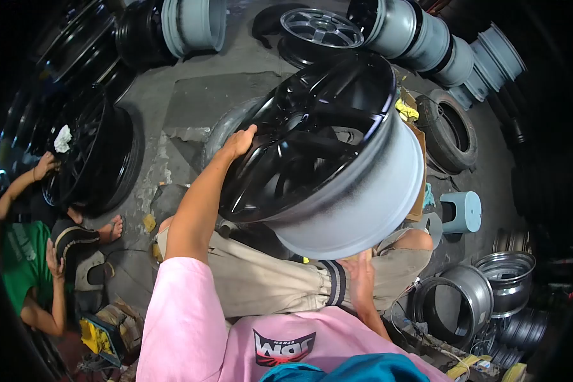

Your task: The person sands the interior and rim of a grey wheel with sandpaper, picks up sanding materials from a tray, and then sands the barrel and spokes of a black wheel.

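Observation:
A large car wheel rim [356, 191] is tilted in front of me, with a glossy black spoked face and a pale grey barrel dusted with black. My left hand [240, 141] is closed on a black spoke at the left side of the face, its thumb showing on top. Low down, beside my knee, my right hand [361, 275] is at the rear lip of the barrel and appears to grip it; its fingers are partly hidden. Under the rim, part of a tyre [219, 130] shows at the left, and a cardboard box [417, 207] stands at the right.
At the left, a person in a green shirt holds a white cloth [63, 139] near another black rim [86, 153]. Several grey rims [420, 41] line the back. A tyre [449, 130], a light blue stool [463, 212] and silver rims [455, 302] stand at the right.

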The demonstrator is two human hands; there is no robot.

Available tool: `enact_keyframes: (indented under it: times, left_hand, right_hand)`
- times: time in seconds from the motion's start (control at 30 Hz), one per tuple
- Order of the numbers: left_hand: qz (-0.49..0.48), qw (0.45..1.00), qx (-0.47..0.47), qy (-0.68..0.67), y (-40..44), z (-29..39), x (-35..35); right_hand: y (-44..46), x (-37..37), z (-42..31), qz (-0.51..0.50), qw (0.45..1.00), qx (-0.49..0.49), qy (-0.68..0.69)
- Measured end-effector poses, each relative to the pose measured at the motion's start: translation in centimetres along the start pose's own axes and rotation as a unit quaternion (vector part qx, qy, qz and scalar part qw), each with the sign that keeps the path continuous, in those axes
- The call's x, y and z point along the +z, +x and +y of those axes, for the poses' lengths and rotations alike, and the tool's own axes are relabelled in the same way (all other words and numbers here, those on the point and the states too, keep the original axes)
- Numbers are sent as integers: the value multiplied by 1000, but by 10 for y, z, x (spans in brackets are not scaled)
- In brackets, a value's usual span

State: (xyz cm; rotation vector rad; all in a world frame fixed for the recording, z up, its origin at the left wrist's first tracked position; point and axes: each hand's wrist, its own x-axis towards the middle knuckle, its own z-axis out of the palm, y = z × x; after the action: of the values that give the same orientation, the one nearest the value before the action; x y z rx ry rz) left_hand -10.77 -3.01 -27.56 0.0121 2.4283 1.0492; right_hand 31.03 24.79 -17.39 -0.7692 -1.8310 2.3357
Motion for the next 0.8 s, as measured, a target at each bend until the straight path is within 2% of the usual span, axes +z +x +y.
enact_keyframes:
  times: [0.03, 0.1, 0.17, 0.23, 0.3, 0.37, 0.43, 0.5, 0.57, 0.67, 0.7, 0.8]
  left_hand:
    - [0, 1000, 7, 0, 4, -3, 2]
    - [11, 1000, -16, 7, 6, -7, 3]
    - [3, 999, 15, 34, -30, 21, -9]
    - [14, 999, -16, 42, -40, 31, -8]
    - [22, 998, -2, 51, -35, 24, -1]
    - [23, 999, 26, 38, -53, 27, 0]
    - [-12, 999, 7, 41, -81, 35, -6]
    - [-4, 998, 20, 53, -107, 38, -3]
    - [21, 998, 45, 37, -138, 45, 1]
    - [18, 998, 46, -30, -180, 59, 5]
    - [-40, 998, 19, -48, -180, 59, 5]
    - [-78, 991, 1, -107, -183, 73, 4]
  right_hand:
    - [2, 4, 1, -17, 997, 6, -76]
    - [8, 5, 15, -34, 997, -1, -72]
    - [11, 7, 27, 7, 999, -17, -39]
    - [12, 7, 21, 13, 1000, -18, -22]
    - [21, 1, 9, 15, 1000, -21, -6]
    - [30, -12, -5, 79, 995, -13, -55]
    - [50, -30, -19, 107, 992, -23, -66]
    - [67, -27, -49, 119, 987, -97, -57]
    - [107, -46, -68, 141, 980, -129, -64]
    - [166, -61, -105, 90, 995, -32, 6]
    - [185, -59, -119, 70, 997, 4, 11]
    - [261, -80, -102, 103, 994, -15, -23]
